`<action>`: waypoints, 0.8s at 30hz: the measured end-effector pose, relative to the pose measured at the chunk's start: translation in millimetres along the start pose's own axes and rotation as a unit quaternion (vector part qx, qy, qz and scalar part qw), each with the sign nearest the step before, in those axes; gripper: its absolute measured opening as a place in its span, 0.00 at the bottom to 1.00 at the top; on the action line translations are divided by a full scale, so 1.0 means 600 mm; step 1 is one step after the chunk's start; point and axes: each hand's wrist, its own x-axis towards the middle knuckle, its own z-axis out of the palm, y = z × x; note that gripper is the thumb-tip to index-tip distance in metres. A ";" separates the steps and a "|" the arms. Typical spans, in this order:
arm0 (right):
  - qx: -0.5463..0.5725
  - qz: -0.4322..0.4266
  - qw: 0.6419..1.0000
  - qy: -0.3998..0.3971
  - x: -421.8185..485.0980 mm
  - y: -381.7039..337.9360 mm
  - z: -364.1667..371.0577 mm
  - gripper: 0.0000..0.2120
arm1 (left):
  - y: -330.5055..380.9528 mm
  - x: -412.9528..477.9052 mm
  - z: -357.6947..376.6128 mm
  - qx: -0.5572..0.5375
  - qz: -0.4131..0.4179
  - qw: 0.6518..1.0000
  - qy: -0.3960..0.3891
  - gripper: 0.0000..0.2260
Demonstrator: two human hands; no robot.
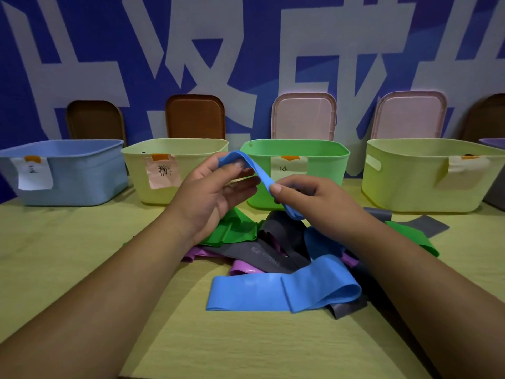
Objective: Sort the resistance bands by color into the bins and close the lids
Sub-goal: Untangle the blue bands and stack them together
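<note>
A blue resistance band (252, 166) is lifted above the table between both hands. My left hand (216, 192) pinches its upper end with thumb and fingers. My right hand (308, 198) grips its lower end. Under them lies a pile of bands: a flat blue band (284, 292), green bands (235, 228), grey bands (273, 255) and purple bands (243, 269). A row of open bins stands behind: a blue bin (76, 173), a pale yellow bin (196, 149), a green bin (314, 160) and a yellow-green bin (410, 181), each with a paper label.
Lids lean upright on the wall behind the bins: two brown lids (195, 116) at left, two pink lids (303, 116) at right. A further bin (496, 192) and lid show at the right edge. The yellow-green table (68, 255) runs toward me.
</note>
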 end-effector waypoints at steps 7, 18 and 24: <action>-0.002 -0.048 0.997 0.054 0.005 -0.001 0.007 0.12 | -0.010 -0.001 0.007 0.069 -0.009 0.997 0.014 0.08; 0.059 -0.101 0.990 0.079 0.015 0.006 0.014 0.03 | -0.024 0.004 0.017 0.153 0.002 0.986 0.061 0.19; 0.078 -0.073 0.991 0.078 0.016 0.007 0.015 0.04 | -0.022 -0.002 0.021 0.136 0.017 0.990 0.029 0.08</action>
